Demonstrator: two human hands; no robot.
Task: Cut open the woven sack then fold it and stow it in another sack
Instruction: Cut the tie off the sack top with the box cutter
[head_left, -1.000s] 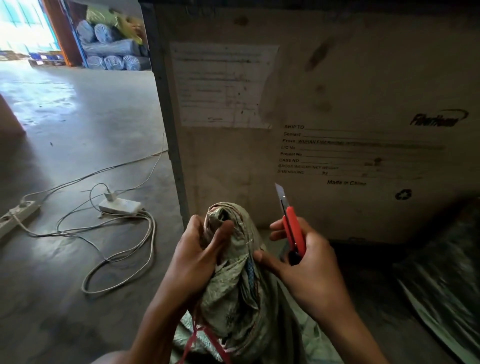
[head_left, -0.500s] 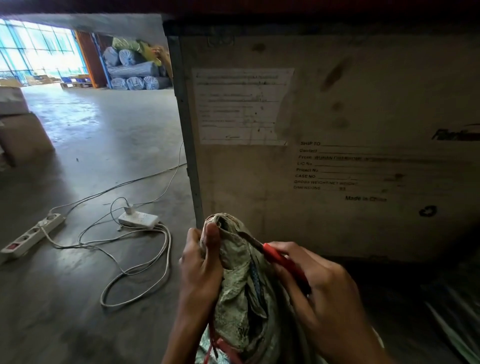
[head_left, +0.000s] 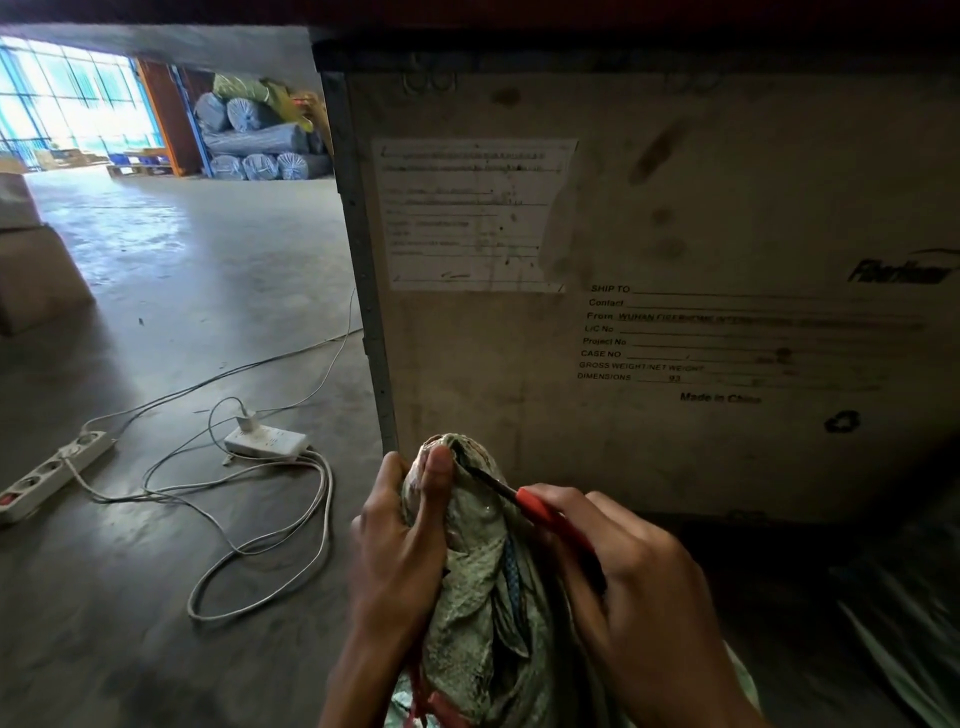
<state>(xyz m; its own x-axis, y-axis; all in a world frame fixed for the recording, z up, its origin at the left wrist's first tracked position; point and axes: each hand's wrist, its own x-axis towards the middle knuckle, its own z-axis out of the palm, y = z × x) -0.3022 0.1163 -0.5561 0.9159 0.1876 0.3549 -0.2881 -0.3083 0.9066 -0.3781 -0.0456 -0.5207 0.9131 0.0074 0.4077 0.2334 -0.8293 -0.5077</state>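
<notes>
The left hand squeezes the bunched neck of the dirty pale-green woven plastic sack, thumb pressed near the top. The sack stands up tall between both hands, its mouth pointing up and away. The right hand is wrapped around a red box-cutter knife, blade tip at the neck (very close to that thumb). A slip could cut it.

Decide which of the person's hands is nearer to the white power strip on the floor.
Left. The left hand grips the woven sack on the side facing the white power strip; the right hand, holding the red utility knife, is beyond the sack.
</notes>
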